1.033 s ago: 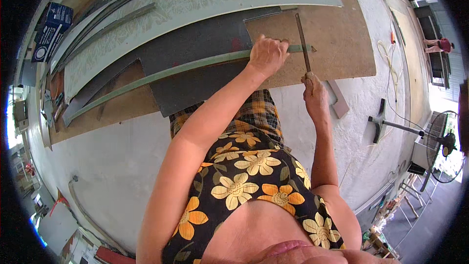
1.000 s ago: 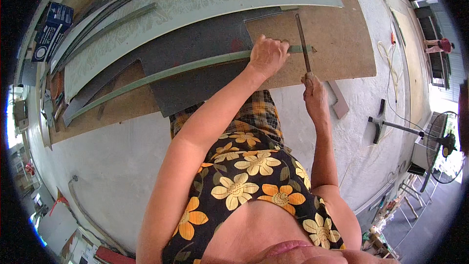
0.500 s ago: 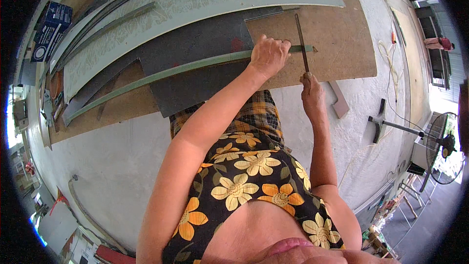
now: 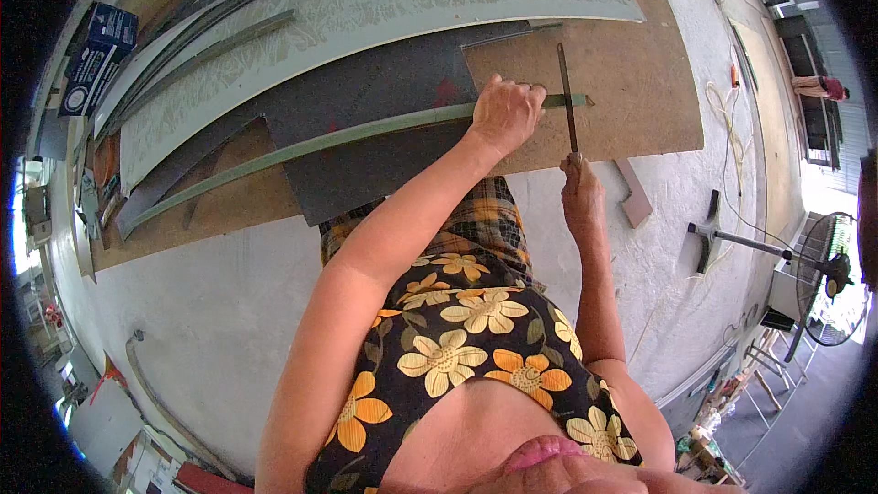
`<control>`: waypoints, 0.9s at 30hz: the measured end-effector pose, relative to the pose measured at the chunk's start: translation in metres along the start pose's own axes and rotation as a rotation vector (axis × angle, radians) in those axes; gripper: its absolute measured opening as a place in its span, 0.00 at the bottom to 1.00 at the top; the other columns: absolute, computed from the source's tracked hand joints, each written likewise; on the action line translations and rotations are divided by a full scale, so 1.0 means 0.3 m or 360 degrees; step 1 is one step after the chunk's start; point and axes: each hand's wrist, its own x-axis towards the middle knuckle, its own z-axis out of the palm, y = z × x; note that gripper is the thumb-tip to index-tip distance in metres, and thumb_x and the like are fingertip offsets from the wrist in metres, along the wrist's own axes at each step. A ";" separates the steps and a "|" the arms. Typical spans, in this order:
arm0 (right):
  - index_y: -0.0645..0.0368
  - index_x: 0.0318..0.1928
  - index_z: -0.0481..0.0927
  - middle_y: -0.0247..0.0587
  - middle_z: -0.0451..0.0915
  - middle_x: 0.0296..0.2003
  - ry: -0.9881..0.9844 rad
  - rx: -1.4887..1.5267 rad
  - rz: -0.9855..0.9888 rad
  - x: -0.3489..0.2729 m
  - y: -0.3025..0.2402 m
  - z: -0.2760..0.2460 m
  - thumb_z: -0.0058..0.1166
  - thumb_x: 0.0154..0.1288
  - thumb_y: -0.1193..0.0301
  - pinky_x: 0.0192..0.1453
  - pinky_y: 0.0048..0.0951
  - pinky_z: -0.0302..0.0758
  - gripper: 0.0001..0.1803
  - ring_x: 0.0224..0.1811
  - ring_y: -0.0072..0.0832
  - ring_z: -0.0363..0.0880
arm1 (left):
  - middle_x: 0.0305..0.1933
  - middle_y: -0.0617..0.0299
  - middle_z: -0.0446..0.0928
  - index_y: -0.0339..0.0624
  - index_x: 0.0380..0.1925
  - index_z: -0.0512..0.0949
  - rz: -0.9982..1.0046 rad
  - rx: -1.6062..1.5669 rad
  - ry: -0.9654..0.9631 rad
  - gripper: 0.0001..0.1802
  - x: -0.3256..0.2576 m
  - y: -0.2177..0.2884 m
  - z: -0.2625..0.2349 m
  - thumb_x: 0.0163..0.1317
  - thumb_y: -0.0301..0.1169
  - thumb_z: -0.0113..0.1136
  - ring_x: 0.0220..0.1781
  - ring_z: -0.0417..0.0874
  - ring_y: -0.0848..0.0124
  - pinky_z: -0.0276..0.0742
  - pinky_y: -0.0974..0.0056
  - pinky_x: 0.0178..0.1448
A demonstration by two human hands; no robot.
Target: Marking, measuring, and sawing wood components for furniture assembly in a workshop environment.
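Note:
A long, narrow green strip (image 4: pixel 357 134) runs from the far left to the right across the work board. My left hand (image 4: pixel 508 113) is closed on it near its right end, fingers wrapped over the top. A short piece of the strip sticks out past that hand. My right hand (image 4: pixel 583 194) grips the near end of a slim, dark blade-like tool (image 4: pixel 569 105), which points away from me and crosses the strip just right of my left hand. Whether the tool is a file or a saw blade, I cannot tell. A dark grey sheet (image 4: pixel 366 155) lies beneath the strip.
Under everything is a brown board (image 4: pixel 640 82). A long pale grey-green panel (image 4: pixel 384 9) and several dark strips lie beyond. A small brownish angled piece (image 4: pixel 633 194) is by the board's near edge. A standing fan (image 4: pixel 828 274) is at the right, a blue box (image 4: pixel 99 59) at far left.
My right hand has drawn the dark tool a little toward me across the strip. My left hand keeps its hold, and the strip has barely shifted.

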 end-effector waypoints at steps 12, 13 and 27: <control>0.66 0.46 0.74 0.62 0.80 0.43 0.0002 0.0011 -0.0203 0.074 -0.035 -0.016 0.42 0.71 0.75 0.50 0.47 0.74 0.10 0.51 0.59 0.76 | 0.30 0.57 0.83 0.44 0.33 0.79 -0.0013 0.0005 -0.0043 0.11 -0.002 0.007 -0.007 0.60 0.39 0.63 0.37 0.85 0.59 0.73 0.54 0.46; 0.66 0.47 0.74 0.62 0.79 0.41 -0.0011 0.0019 -0.0142 0.035 -0.002 -0.013 0.40 0.73 0.72 0.46 0.45 0.74 0.12 0.44 0.54 0.78 | 0.30 0.57 0.83 0.44 0.32 0.79 -0.0016 0.0019 -0.0061 0.10 -0.001 0.004 -0.014 0.60 0.39 0.62 0.37 0.85 0.59 0.73 0.54 0.46; 0.65 0.46 0.74 0.63 0.79 0.40 -0.0129 0.0067 0.0090 0.071 -0.030 -0.011 0.41 0.73 0.72 0.48 0.48 0.74 0.11 0.48 0.61 0.76 | 0.31 0.56 0.84 0.44 0.35 0.79 -0.0039 -0.0005 -0.0082 0.11 -0.001 0.010 -0.009 0.61 0.39 0.61 0.38 0.85 0.58 0.73 0.53 0.48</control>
